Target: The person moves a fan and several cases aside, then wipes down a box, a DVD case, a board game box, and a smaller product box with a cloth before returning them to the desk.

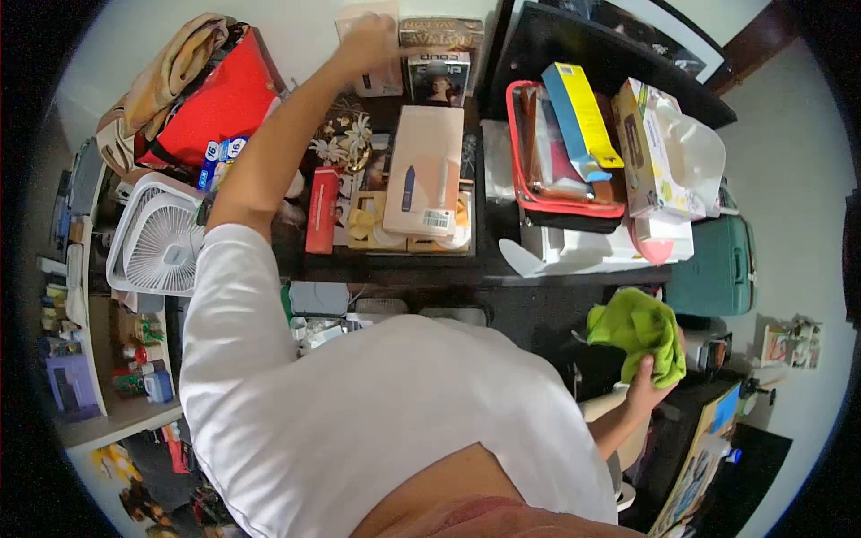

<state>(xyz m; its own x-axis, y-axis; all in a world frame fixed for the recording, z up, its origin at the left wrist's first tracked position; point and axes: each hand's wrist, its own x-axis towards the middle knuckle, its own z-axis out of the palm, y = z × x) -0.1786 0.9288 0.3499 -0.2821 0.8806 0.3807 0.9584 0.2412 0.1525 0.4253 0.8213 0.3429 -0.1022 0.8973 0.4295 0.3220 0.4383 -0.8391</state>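
My right hand (647, 387) grips a crumpled lime-green cloth (639, 332), which hangs over my fingers at the right. My left arm stretches far forward, and my left hand (369, 43), smeared by motion, is in front of a pale upright box (386, 82) against the wall. Right beside that box stand a dark Avalon game box (441, 34) and a black Coup box (438, 79). Closer to me, a beige box with a pen-shaped picture (421, 175) lies on other flat boxes, beside a slim red box (322, 211).
White flowers (345, 143) stand left of the beige box. At the left are a white box fan (163, 242) and a red bag (220, 108). On the right sit a red-edged clear case (538, 148), a blue-and-yellow box (581, 121), a tissue box (659, 152) and a green suitcase (713, 269).
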